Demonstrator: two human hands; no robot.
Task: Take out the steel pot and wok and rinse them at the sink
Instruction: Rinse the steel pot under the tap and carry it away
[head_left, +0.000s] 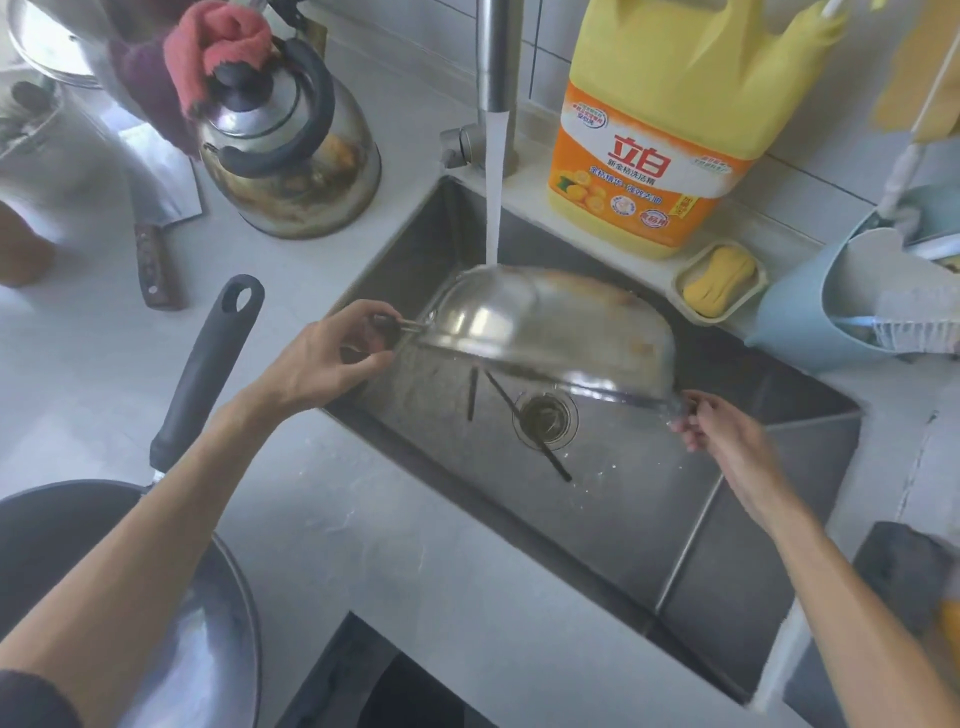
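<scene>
Water (492, 197) runs over the upturned steel pot (550, 327), both hands clamped on its handles: left hand (332, 358), right hand (722, 426). Wok (130, 597) waits unrinsed on the worktop (363, 530), I'd say.

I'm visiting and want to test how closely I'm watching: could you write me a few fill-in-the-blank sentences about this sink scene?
1. The round steel pot is held ____ under the water stream.
2. The left hand grips the pot by its wire ____.
3. The dark wok with the long black handle rests on the ____.
4. The oval yellow soap lies in a cream ____.

Missing words: upside down; handle; counter; dish
</scene>
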